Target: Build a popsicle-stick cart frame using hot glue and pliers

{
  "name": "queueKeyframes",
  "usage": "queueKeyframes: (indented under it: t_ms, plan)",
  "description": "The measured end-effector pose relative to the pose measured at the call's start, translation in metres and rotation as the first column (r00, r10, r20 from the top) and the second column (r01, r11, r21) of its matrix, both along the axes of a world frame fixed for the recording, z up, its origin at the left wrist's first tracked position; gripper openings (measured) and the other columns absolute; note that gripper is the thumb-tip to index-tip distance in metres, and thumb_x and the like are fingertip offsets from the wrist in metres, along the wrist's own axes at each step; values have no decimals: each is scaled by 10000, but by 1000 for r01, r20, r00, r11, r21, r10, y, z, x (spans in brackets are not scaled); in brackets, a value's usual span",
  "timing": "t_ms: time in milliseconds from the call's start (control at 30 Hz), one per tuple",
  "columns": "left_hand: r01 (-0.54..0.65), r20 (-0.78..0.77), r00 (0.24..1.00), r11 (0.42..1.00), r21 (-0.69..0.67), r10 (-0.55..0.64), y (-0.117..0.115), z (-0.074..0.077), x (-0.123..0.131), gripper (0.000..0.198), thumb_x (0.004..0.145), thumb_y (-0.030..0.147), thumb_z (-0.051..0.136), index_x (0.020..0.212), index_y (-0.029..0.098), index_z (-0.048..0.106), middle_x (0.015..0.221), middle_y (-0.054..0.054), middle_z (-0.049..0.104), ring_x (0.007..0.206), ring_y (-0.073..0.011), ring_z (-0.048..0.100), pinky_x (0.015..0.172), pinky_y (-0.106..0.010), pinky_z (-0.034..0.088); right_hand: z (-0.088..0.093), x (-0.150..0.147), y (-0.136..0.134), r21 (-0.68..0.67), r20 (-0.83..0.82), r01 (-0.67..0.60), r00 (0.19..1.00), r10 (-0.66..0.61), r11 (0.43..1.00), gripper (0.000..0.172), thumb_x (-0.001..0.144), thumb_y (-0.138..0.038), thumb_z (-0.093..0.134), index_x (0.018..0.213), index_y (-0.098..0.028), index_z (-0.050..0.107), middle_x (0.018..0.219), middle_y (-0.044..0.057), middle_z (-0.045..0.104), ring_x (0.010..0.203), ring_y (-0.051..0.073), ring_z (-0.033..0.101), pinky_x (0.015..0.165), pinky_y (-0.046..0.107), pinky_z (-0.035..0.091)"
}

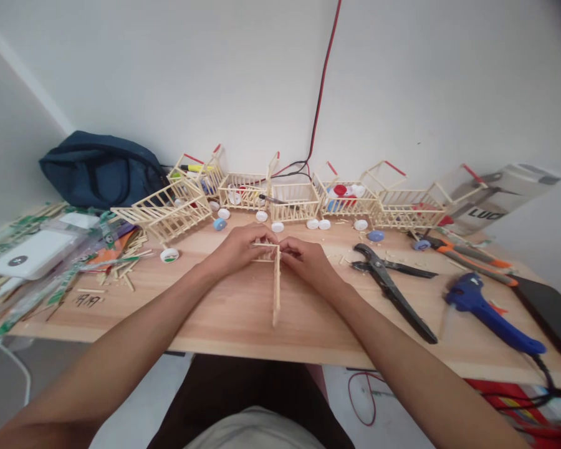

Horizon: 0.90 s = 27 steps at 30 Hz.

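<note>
Both hands meet over the middle of the wooden table point(224, 318). My left hand point(239, 248) and my right hand point(308, 259) pinch a small frame of thin wooden sticks point(276, 280) between them. One long stick of the frame points down toward me; a short crosspiece runs left at its top under my left fingers. The fingers of both hands are curled closed on the sticks.
A row of stick-built carts point(292, 199) with bottle-cap wheels lines the wall. Black pliers point(393, 287), a blue glue gun point(490, 315) and orange-handled cutters point(467, 252) lie to the right. Loose sticks point(126, 262), plastic packets and a blue bag point(100, 168) sit left.
</note>
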<state>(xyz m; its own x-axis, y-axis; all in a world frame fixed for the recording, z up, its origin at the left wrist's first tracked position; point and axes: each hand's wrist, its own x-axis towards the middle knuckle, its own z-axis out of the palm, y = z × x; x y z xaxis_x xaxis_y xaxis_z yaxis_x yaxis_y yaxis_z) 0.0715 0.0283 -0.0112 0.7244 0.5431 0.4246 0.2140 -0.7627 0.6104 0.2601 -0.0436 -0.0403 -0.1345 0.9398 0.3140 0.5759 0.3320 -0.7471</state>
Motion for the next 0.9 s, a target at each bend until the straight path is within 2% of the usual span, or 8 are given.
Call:
queueKeyframes:
  t_ms: [333,900]
  plan:
    - [126,82,988,989,79,-133,5,-8,0,154,871,292,603,943,196,700,930,-68,708,917,-165,620,831,-296,464,3,1,1,-22,-26,-15,1000,14,1000,128,821,-212,563,872,-197,680,837,4,726,725,141,628,673,236,433]
    - [101,31,994,989,104,-105,4,-3,-1,178,889,309,580,932,188,703,914,-68,701,907,-172,617,832,-300,454,4,-2,2,10,-38,-11,999,11,1000,98,799,-128,580,829,-175,661,784,-2,702,693,122,595,648,216,396]
